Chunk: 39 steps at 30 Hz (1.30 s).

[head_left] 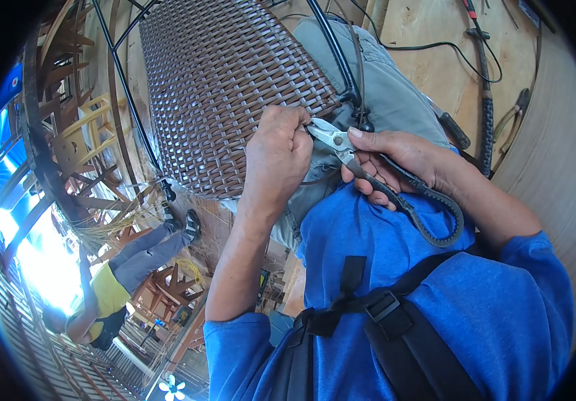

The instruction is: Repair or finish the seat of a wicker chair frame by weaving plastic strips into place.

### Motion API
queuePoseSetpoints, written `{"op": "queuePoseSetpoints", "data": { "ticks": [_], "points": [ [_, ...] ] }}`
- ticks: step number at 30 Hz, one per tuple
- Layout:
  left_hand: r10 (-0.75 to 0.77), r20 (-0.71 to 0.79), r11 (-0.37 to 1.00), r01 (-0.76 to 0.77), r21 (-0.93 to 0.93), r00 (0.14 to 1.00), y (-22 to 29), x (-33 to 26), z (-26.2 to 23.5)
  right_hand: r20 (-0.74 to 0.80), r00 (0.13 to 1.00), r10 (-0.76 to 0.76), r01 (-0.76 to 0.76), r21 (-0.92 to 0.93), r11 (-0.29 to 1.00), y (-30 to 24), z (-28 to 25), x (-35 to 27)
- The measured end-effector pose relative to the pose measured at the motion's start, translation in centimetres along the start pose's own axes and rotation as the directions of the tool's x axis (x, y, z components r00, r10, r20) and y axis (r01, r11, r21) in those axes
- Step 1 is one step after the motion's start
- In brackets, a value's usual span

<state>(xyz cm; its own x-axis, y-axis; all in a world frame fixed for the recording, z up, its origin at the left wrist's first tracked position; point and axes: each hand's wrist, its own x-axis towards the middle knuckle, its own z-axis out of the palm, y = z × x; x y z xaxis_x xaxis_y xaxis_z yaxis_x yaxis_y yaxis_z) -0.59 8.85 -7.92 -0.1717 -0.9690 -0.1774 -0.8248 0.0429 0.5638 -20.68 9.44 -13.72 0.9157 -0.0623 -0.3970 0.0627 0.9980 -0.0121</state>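
Note:
A brown woven wicker panel (228,80) on a black metal frame (334,50) lies across my lap. My left hand (278,147) is closed at the panel's near edge, fingers pinched together. What it pinches is hidden. In my right hand (398,160) is a pair of pruning shears (348,152) with silver jaws and black handles. The jaw tips touch or nearly touch my left fingertips. Close by, a round black foot (366,125) ends a frame tube. A thin brown strand (358,60) runs along that tube.
To the right, on a wooden board (428,23), lie a hammer (487,120) with a ribbed black handle, pliers (516,120), a black tool handle (453,130) and a black cable (428,47). Another person (117,284) is at the left among wooden chair frames (91,134).

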Motion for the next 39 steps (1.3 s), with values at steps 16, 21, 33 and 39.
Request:
{"op": "queuePoseSetpoints", "data": {
  "ticks": [16, 21, 33, 39],
  "points": [
    [0.006, 0.04, 1.0, -0.005, -0.022, 0.999, -0.3, 0.2, 0.2, -0.157, 0.987, -0.019, -0.001, -0.129, 0.992, -0.2, 1.0, -0.3],
    [-0.37, -0.045, 0.883, 0.336, -0.329, 0.928, -1.5, -0.1, 0.0, -0.188, 0.967, -0.171, 0.162, -0.059, 0.985, -1.1, 0.8, -2.8],
    [-0.46, -0.296, 0.295, -0.17, -0.94, 0.837, -4.4, -0.4, -4.5, -0.485, -0.302, -0.821, -0.816, -0.314, 0.486, -6.9, -15.6, -16.3],
    [-0.669, -0.599, 0.736, 0.285, -0.613, 0.439, -17.9, -5.6, -12.6, -0.042, -0.192, -0.98, -0.454, -0.882, 0.126, -8.3, -11.5, -9.8]
  ]
}}
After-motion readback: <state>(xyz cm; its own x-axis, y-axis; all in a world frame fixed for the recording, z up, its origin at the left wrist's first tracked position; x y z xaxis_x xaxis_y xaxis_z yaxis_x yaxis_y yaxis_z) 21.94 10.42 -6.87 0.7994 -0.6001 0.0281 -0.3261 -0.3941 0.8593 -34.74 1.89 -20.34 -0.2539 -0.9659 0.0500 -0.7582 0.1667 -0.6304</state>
